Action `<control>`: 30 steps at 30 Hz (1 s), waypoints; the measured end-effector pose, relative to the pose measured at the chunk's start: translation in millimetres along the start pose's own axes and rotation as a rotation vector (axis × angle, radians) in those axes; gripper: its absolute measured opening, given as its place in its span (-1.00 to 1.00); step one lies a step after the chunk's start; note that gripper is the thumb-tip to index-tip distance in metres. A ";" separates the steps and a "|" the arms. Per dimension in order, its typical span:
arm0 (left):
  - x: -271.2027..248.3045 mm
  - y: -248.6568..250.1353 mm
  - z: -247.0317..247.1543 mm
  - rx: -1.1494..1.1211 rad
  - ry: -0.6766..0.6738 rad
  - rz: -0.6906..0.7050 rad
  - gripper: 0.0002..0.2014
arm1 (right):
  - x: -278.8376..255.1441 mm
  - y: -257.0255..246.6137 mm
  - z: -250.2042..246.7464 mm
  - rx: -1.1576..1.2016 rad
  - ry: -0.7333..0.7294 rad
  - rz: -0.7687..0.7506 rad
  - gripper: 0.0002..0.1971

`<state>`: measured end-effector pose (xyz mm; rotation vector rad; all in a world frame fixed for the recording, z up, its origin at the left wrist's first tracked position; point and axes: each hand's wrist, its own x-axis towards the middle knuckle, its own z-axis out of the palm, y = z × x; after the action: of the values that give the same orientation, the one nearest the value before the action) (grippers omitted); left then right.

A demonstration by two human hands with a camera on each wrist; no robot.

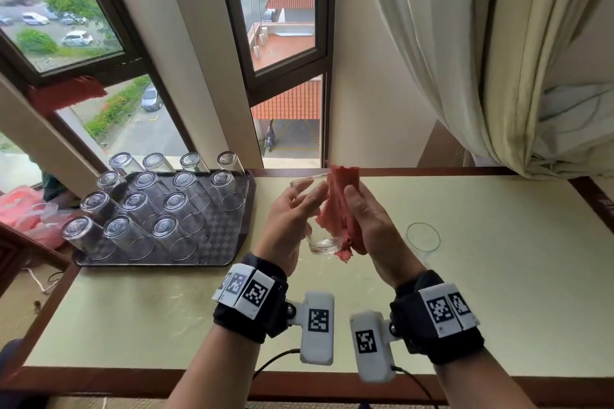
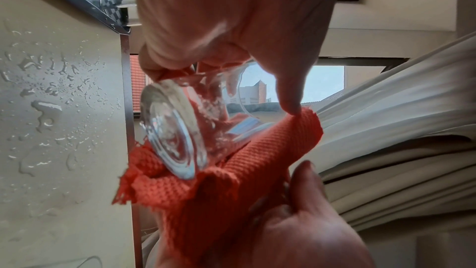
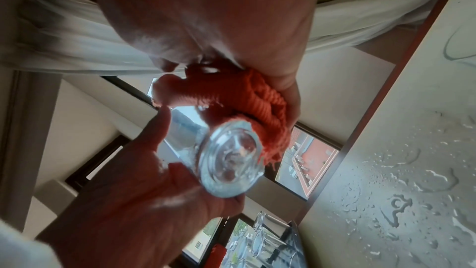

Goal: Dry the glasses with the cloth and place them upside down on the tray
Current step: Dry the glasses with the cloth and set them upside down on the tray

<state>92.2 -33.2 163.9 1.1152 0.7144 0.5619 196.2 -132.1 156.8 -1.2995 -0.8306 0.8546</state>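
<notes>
Now, left hand (image 1: 289, 221): fingers curled round a clear glass (image 1: 319, 229), held above the table.
Right hand (image 1: 367, 219): grips a red cloth (image 1: 339, 206), pressing it against the glass.
Tray (image 1: 229, 242): far left, upturned glasses on it.

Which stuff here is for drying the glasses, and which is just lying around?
For the job:
- glass held in the left hand
- red cloth gripped by the right hand
- tray with upturned glasses
- upright glass waiting on the table

Just lying about:
- curtain
- pink bags
- red rag at the window
</notes>
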 end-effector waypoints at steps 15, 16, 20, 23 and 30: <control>7.1 -2.2 1.6 -0.159 -0.085 0.000 -0.34 | 1.5 14.6 13.5 -0.136 -0.031 -0.125 -0.43; 7.1 -3.4 2.9 -0.166 -0.080 0.005 -0.31 | 3.7 13.5 13.5 -0.115 -0.009 -0.104 -0.43; 4.5 -4.0 10.2 -0.145 -0.136 -0.001 -0.43 | 5.4 10.1 12.0 0.032 0.019 -0.018 -0.51; 2.9 -0.2 8.3 -0.082 -0.161 0.008 -0.52 | 1.9 7.3 12.8 0.192 0.015 0.059 -0.49; 4.6 0.8 0.6 0.238 -0.232 0.003 0.00 | 7.8 2.8 -1.3 0.433 0.028 0.240 -0.50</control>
<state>95.7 -29.9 163.7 1.3782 0.5869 0.3478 200.7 -125.6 154.2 -1.0332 -0.4364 1.1322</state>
